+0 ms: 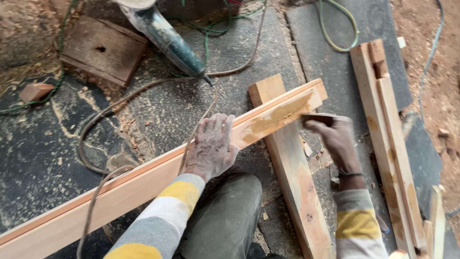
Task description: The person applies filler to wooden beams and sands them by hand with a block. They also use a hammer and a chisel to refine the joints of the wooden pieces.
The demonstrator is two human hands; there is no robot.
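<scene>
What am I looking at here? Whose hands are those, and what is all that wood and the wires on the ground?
The camera sits on a person's head and looks down, so these are that person's own hands. The left hand presses flat on a long wooden plank. The right hand holds a small dark flat tool against the plank's end, where yellowish paste is smeared. The plank lies across a shorter wooden piece. Nearby on the dusty ground are a power tool with its cable, another wooden frame piece, and sawdust.
</scene>
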